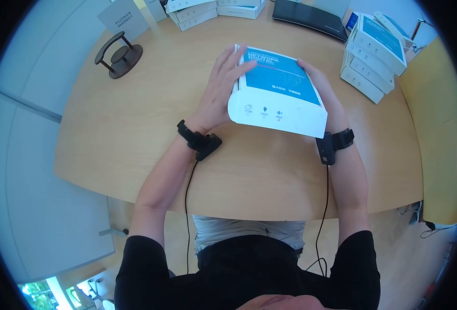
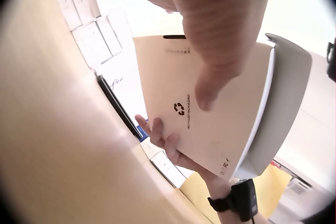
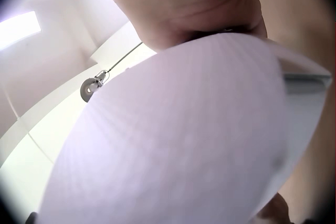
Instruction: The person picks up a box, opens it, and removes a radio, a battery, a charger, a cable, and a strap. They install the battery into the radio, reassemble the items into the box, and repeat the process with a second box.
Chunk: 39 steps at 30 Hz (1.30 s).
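A blue-and-white cardboard box (image 1: 277, 77) is held between both hands above the table, its printed blue top facing up. My left hand (image 1: 222, 88) grips the left side, with fingers over the top edge; in the left wrist view its thumb (image 2: 210, 90) lies against the underside. From the right, my right hand (image 1: 331, 98) holds the opposite side, and its fingertips (image 2: 170, 142) show under the bottom. Facing me is a white end flap (image 1: 277, 114) with small icons, standing out from the body in the left wrist view. White cardboard (image 3: 173, 129) fills most of the right wrist view.
Similar boxes (image 1: 373, 57) are stacked at the back right, with more boxes (image 1: 192, 15) at the back. A dark flat device (image 1: 310, 19) lies between them. At the left stand a brown stand (image 1: 120, 57) and a FLOWER MARKET card (image 1: 124, 19). Wrist-camera cables (image 1: 187, 206) hang over the table edge.
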Motion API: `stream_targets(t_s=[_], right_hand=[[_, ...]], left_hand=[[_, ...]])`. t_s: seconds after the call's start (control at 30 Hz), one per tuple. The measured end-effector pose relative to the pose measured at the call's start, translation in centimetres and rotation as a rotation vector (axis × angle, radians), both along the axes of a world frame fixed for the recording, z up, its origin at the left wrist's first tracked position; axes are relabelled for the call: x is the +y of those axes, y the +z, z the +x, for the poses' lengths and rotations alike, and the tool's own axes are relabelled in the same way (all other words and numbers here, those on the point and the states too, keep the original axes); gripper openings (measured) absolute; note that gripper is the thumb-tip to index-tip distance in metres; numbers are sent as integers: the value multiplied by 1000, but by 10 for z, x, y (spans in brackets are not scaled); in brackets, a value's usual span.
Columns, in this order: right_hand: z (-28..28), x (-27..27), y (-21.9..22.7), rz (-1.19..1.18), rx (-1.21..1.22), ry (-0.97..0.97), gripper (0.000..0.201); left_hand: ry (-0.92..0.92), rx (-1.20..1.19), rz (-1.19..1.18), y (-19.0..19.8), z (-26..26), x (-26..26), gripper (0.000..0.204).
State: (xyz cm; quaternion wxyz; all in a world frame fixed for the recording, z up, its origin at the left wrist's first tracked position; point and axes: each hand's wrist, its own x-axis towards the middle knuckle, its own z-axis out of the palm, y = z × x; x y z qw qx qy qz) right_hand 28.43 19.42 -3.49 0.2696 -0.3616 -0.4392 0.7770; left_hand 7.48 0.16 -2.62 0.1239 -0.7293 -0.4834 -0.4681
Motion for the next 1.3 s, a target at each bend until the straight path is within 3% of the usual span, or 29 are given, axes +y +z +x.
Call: stream_targets(t_s=[0.1, 0.2, 0.3, 0.33, 0.43, 0.47, 0.57, 0.67, 0.8, 1.07, 1.13, 1.2, 1.27, 1.3], right_hand=[[-2, 25, -31, -16, 36, 185, 54], [-7, -7, 1, 7, 73, 148, 66], [0, -28, 15, 92, 199, 142, 80], [-11, -28, 20, -31, 201, 114, 82], [-20, -45, 25, 168, 276, -54, 79], [-21, -52, 32, 187, 293, -80, 74], [-17, -55, 33, 445, 372, -28, 76], [-25, -56, 16, 829, 259, -285, 76], [-12, -49, 10, 1035, 156, -246, 75], [-18, -40, -12, 1087, 119, -321, 65], [-14, -31, -14, 1110, 45, -234, 68], [-12, -27, -14, 958, 158, -191, 71], [-22, -39, 9, 611, 442, -187, 72], [-15, -39, 21, 602, 420, -105, 70]], left_hand=[[-55, 152, -45, 9, -7, -6, 70], [-104, 32, -93, 6, -13, -7, 69], [-215, -413, -127, -9, -11, -5, 73], [-144, -388, -94, -7, -8, -6, 77], [-19, -658, -200, -9, -7, -8, 80], [-81, -722, -231, -7, -5, -8, 81], [-42, -792, -168, -5, 2, -6, 81], [-73, -819, -235, -6, 6, -5, 83], [-127, -844, -293, -12, 9, -3, 87], [-82, -899, -292, 0, 7, -3, 83], [-101, -927, -277, 2, 8, -4, 80], [-127, -933, -256, 1, 9, -3, 78], [-151, -918, -233, 0, 9, -4, 77], [-150, -920, -229, -1, 10, -4, 77]])
